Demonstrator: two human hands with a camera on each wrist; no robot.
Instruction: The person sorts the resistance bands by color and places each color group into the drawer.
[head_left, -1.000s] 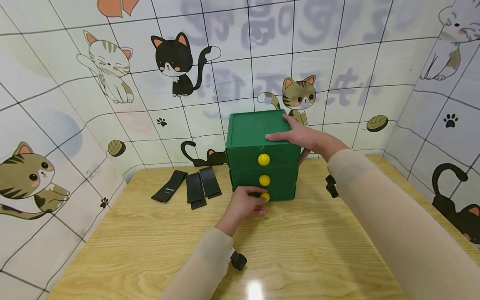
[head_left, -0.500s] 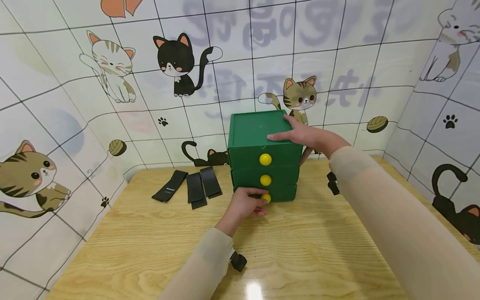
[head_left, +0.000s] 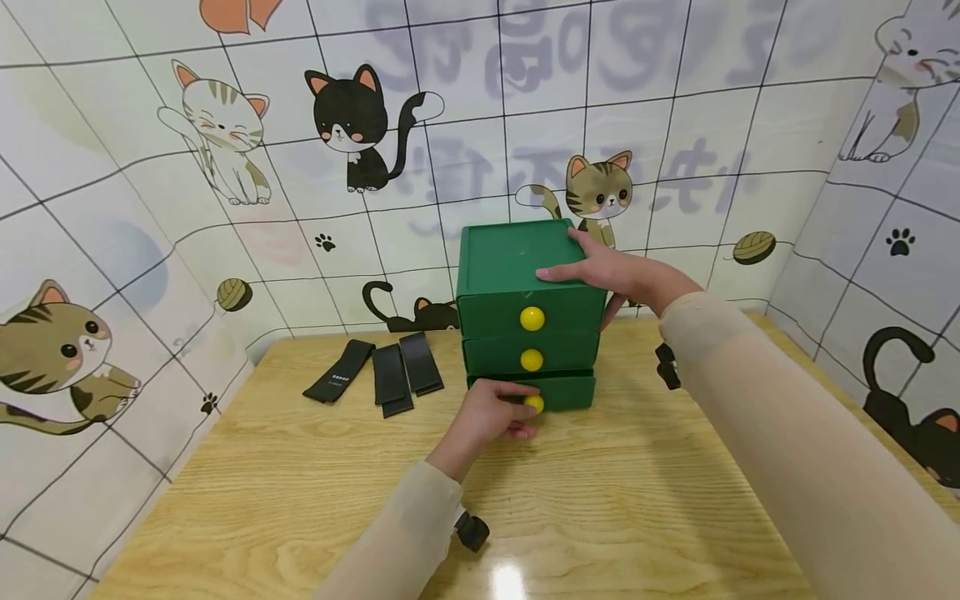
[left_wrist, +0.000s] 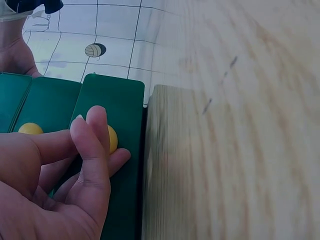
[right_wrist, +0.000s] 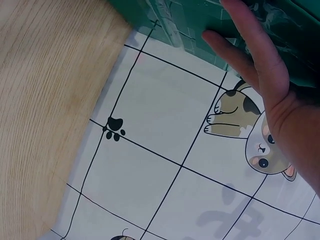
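A green three-drawer box (head_left: 517, 254) stands on the table, each drawer front bearing a round yellow knob. My left hand (head_left: 487, 412) pinches the bottom yellow knob (head_left: 534, 404) between thumb and fingers. The bottom drawer (head_left: 570, 392) sticks out slightly past the two drawers above it. In the left wrist view the fingers partly cover that knob and its green front (left_wrist: 127, 190). My right hand (head_left: 611, 267) rests with spread, straight fingers on the box's top right edge; some fingers lie down its right side. The right wrist view shows this hand (right_wrist: 265, 75) against the box's side.
Several flat black strips (head_left: 390, 375) lie on the wooden table (head_left: 315, 500) left of the box. A wall covering with cartoon cats (head_left: 345, 125) rises close behind the box and along both sides. Each sleeve has a small black device at the wrist.
The bottom drawer has come out a little toward me, with my left hand drawing its knob. My right hand stays on the box top.
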